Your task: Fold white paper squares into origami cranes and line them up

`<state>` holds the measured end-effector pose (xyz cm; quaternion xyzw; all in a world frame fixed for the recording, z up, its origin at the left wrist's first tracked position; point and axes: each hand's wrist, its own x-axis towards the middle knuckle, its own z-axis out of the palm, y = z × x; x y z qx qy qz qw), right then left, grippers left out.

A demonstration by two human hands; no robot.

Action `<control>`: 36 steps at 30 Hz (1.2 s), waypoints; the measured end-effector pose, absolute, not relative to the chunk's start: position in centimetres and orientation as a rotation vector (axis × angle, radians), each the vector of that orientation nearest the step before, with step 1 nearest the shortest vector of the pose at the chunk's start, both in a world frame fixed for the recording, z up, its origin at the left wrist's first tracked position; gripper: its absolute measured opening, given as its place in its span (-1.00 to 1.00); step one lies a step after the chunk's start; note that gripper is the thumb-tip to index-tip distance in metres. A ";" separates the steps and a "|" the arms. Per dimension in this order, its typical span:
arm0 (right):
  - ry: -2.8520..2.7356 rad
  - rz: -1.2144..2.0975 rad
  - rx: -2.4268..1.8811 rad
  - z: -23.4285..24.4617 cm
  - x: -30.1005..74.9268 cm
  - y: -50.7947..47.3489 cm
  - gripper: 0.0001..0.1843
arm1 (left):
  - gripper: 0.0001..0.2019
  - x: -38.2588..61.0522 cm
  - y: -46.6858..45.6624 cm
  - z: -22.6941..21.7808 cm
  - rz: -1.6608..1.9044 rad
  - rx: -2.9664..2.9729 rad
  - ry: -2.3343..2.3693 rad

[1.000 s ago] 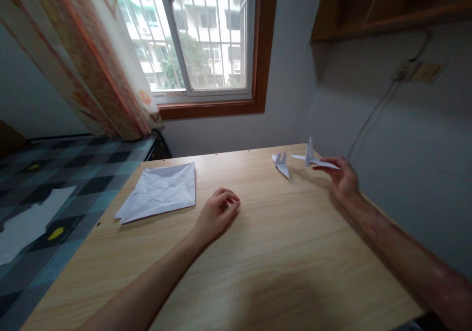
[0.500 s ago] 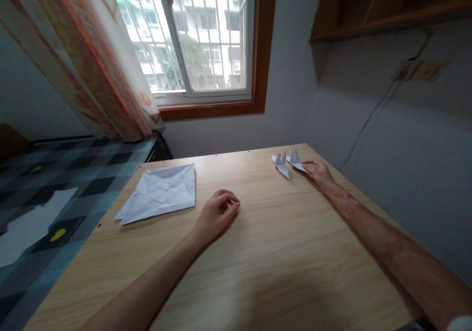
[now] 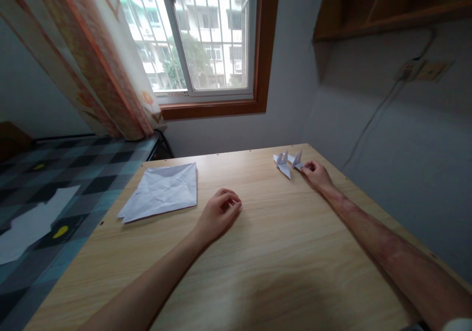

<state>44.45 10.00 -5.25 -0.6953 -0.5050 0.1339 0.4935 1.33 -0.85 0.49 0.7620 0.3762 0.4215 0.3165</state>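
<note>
**Right hand at a small paper figure, left hand idle on the counter**

At the far left a bed (image 3: 73, 173) with a dark checked cover runs alongside the counter, and a loose white sheet (image 3: 33, 223) lies on it. Above it hangs a patterned curtain (image 3: 96, 65), pulled aside from a barred window (image 3: 206, 36). On the left part of the wooden counter (image 3: 287, 272) lies a creased paper (image 3: 160, 191), folded flat into a wide shape with a point at its near left corner. To its right, near the middle of the counter and well apart from the paper, the left hand (image 3: 220, 213) rests on its side. Its fingers (image 3: 230, 202) are curled loosely in toward the thumb and hold nothing. Farther right, near the far edge, two small white folded figures stand just beside each other: the first paper figure (image 3: 283, 165) and, to its right, the second paper figure (image 3: 297, 160). Each has thin points sticking up. The right hand (image 3: 317, 174) lies on the counter just right of them, its arm stretched along the right edge. Its fingers (image 3: 307, 166) meet the second paper figure at its right side; whether they pinch it or only touch it cannot be told. On the wall at the right a cable (image 3: 372, 119) runs up to a socket (image 3: 424, 69), below a wooden shelf (image 3: 387, 11)
</note>
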 end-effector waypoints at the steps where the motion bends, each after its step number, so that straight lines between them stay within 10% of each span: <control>1: -1.233 0.324 -1.687 -5.2 44.3 10.1 -0.72 | -0.86 1.3 -0.8 0.4 1.111 2.010 0.989; 36: -1.022 0.203 -1.632 -3.3 43.2 7.7 -0.55 | -0.84 1.3 -1.0 0.7 1.081 2.056 1.051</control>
